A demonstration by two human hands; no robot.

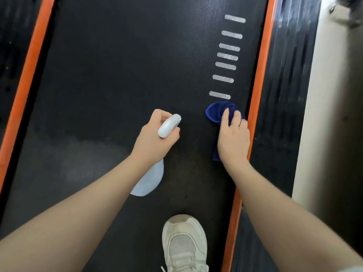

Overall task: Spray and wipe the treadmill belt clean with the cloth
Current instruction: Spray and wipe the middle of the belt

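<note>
Pressing the crumpled dark-blue cloth (217, 112) onto the black textured treadmill belt (121, 71) beside its orange edge strip (259, 81), the right hand (233, 138) lies with fingers nearly flat while the left hand (155, 138) wraps its fingers round the translucent white spray bottle (169, 125), and the white sneaker (184, 244) standing on the belt could slip where the surface looks wet.

Belt (121, 75) — black, fine-textured, between orange side strips, a row of white dashes near its right edge; a duller hazy patch lies at lower left. Cloth (216, 111) — dark blue, bunched, lying on the belt by the right strip, just below the dashes. Bottle (151, 181) — pale, translucent, white spray head, held above the belt's middle.
</note>
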